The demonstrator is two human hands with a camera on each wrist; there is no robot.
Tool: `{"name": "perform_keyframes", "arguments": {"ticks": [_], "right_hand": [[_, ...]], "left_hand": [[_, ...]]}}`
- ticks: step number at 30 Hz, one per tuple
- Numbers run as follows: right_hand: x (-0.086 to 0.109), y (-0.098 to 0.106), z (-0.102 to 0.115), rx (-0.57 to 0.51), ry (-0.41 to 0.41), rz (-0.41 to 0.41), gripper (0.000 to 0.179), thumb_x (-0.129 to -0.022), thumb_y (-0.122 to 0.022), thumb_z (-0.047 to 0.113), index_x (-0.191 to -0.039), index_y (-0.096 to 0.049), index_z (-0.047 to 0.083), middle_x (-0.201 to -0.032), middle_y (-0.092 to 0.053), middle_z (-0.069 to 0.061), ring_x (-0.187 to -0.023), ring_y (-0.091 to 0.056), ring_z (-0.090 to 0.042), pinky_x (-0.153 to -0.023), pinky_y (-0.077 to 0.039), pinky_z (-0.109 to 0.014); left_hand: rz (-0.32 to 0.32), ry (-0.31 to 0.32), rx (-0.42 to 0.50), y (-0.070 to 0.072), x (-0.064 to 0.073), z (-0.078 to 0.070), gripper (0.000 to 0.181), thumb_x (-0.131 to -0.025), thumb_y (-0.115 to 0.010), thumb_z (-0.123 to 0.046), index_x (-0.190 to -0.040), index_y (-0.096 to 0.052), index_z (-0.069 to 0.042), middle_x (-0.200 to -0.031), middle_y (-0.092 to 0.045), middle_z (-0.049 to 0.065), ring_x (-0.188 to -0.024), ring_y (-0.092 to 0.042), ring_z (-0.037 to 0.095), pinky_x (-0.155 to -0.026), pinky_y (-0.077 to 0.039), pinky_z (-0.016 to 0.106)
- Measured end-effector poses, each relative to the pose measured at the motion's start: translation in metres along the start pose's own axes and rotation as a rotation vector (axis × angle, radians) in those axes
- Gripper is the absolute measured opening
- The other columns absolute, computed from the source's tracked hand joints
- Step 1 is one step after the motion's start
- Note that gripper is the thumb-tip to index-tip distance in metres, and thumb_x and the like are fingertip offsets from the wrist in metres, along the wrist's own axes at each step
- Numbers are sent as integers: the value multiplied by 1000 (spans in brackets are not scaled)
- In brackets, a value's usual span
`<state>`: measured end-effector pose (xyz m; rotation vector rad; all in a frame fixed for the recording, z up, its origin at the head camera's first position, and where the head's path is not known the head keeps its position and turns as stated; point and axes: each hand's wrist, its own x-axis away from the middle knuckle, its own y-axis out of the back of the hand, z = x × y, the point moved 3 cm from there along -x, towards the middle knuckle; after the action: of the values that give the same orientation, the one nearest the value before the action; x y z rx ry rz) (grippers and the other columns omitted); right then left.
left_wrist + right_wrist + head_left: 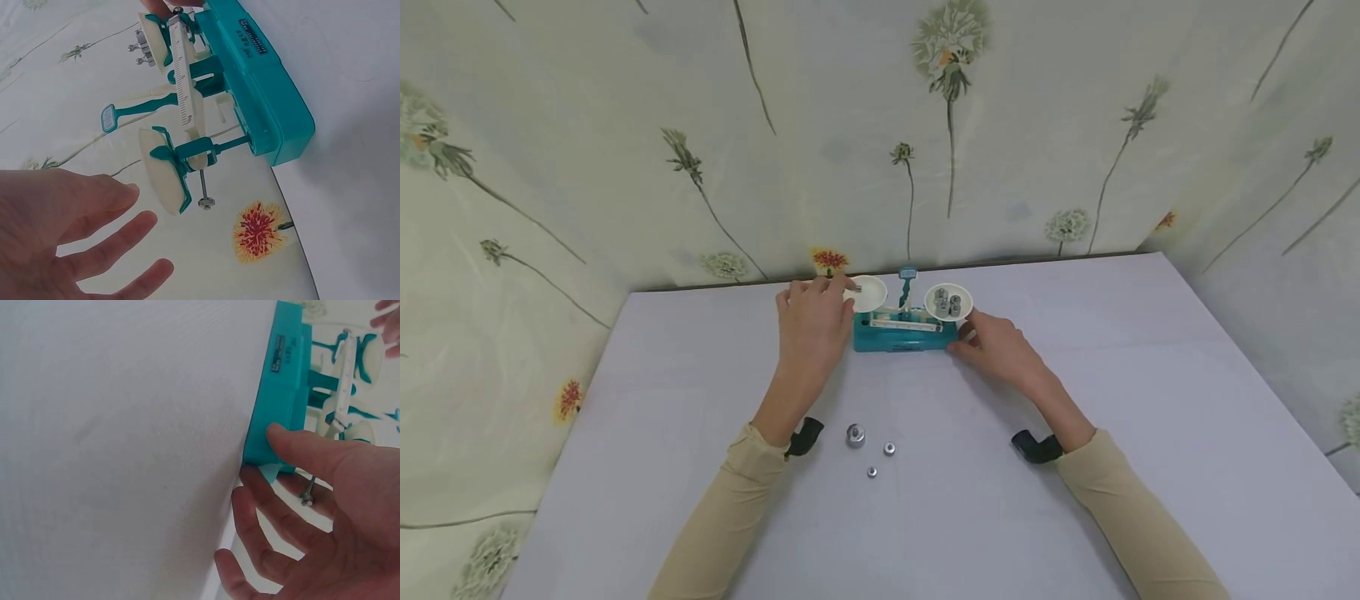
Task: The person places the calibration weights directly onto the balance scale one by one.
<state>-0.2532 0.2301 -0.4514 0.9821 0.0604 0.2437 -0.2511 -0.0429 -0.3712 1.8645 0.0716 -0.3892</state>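
Observation:
A teal balance scale (895, 337) with two white pans stands near the table's back edge. My left hand (811, 321) is beside the left pan (872, 293), its fingers loosely spread and holding nothing in the left wrist view. A small metal weight (858, 288) shows in that pan, right by the fingertips. Several metal weights (948, 303) stand in the right pan (961, 310). My right hand (996, 348) grips the right end of the scale's base, with the thumb (294, 444) on its front and fingers around the end.
On the white table (955, 500) in front of the scale stand a larger metal weight (855, 436) and two smaller weights, one (890, 448) to its right and one (872, 472) nearer me. A flower-patterned backdrop (850, 150) rises behind the table.

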Motion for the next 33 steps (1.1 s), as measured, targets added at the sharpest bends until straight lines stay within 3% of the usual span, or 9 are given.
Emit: {"name": "perform_keyframes", "arguments": {"ticks": [10,24,33], "right_hand": [[0,0,0,-2,7,2,51,-105,-69,21,-151,-51,8,-131,-73,-22,-119,-72,-39,-96,-61,-57],[0,0,-1,-1,-2,0,49,-104,-69,22,-148,-53,7,-130,-73,-22,-119,-73,-40,-95,-61,-56],[-1,-1,-2,-13,-7,0,53,-104,-70,23,-152,-51,7,-131,-73,-22,-119,-73,-39,-96,-61,-56]], "left_hand": [[-48,-45,29,8,10,3,20,-106,-70,-21,-124,-75,-16,-127,-80,13,-118,-70,42,-109,-52,60],[0,-79,74,17,33,8,22,-105,-72,-23,-125,-74,-17,-119,-81,10,-109,-70,40,-99,-53,56],[136,-106,22,21,51,6,28,-103,-75,-28,-129,-72,-17,-119,-81,7,-104,-73,39,-98,-56,57]]}}
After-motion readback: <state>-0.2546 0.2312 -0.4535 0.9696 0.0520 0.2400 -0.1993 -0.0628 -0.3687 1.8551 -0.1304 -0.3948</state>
